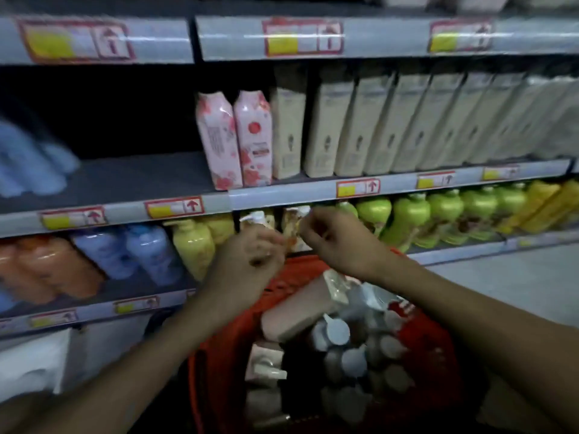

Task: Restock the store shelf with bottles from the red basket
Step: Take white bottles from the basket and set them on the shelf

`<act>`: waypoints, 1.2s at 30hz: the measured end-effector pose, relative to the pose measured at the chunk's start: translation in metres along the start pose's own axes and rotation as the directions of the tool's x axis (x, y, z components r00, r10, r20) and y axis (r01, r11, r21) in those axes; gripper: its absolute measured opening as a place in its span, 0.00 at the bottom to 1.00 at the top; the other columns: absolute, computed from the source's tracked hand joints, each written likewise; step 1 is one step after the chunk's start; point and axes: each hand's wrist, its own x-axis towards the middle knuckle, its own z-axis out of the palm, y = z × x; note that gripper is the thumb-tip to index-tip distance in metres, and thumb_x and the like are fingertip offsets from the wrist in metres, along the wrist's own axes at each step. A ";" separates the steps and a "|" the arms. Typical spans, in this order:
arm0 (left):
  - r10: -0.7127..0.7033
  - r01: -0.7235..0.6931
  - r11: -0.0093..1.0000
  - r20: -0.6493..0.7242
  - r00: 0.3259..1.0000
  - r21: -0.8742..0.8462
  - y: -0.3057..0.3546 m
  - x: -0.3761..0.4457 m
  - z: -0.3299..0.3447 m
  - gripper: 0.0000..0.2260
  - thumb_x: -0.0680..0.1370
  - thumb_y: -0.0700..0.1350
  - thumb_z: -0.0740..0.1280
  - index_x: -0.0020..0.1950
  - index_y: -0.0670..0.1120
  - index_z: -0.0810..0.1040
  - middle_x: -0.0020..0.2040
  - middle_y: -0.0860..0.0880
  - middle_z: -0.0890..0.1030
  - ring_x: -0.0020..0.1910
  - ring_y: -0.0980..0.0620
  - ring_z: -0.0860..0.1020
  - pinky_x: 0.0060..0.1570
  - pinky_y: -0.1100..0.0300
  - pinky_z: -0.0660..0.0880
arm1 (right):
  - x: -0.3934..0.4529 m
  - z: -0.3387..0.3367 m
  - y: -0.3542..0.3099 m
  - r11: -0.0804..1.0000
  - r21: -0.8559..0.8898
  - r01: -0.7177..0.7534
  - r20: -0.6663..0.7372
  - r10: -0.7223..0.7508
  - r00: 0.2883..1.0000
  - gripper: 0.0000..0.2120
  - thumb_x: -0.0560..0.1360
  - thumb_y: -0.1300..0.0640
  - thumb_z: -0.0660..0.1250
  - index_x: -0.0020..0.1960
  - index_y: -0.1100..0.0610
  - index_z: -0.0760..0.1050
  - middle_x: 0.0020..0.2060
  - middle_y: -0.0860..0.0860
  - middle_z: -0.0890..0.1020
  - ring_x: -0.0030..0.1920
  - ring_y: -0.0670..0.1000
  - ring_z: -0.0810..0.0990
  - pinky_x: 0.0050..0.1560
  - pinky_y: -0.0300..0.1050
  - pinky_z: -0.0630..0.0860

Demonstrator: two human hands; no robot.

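Note:
The red basket stands low in the middle, in front of the shelf, and holds several bottles with pale caps and a pinkish bottle lying on top. My left hand is curled round the lower part of a cream pump bottle at the front of the lower shelf. My right hand reaches over the basket, its fingertips pinching the white top of a second cream pump bottle right beside the first. The picture is blurred, so both grips are hard to make out.
Yellow bottles stand left of my hands and green bottles to the right. Blue and orange bottles fill the far left. On the shelf above, two pink cartons stand beside a row of beige ones, with a bare stretch to their left.

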 end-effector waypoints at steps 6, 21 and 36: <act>-0.191 0.172 0.981 0.290 0.938 0.090 -0.062 -0.020 0.067 0.09 0.76 0.35 0.71 0.48 0.50 0.79 0.41 0.52 0.84 0.45 0.56 0.83 0.52 0.55 0.80 | -0.030 0.017 0.123 0.773 -0.631 -0.066 0.306 0.327 0.894 0.16 0.77 0.57 0.61 0.62 0.52 0.80 0.57 0.55 0.84 0.57 0.57 0.83 0.55 0.49 0.79; -0.218 0.137 0.973 0.530 0.820 0.188 -0.140 -0.013 0.109 0.18 0.75 0.36 0.73 0.61 0.53 0.78 0.57 0.53 0.82 0.52 0.55 0.83 0.56 0.59 0.79 | -0.075 0.023 0.162 0.752 -0.610 -0.249 0.410 0.569 0.713 0.15 0.79 0.58 0.62 0.62 0.64 0.78 0.63 0.62 0.79 0.64 0.61 0.78 0.59 0.48 0.74; -0.154 0.020 0.973 0.580 0.800 0.230 -0.155 -0.018 0.115 0.18 0.76 0.38 0.72 0.60 0.56 0.77 0.58 0.58 0.81 0.49 0.56 0.82 0.48 0.62 0.79 | -0.113 0.078 0.185 0.777 -0.378 -0.503 0.040 0.557 0.830 0.07 0.75 0.56 0.66 0.44 0.59 0.77 0.47 0.61 0.85 0.49 0.62 0.83 0.50 0.51 0.77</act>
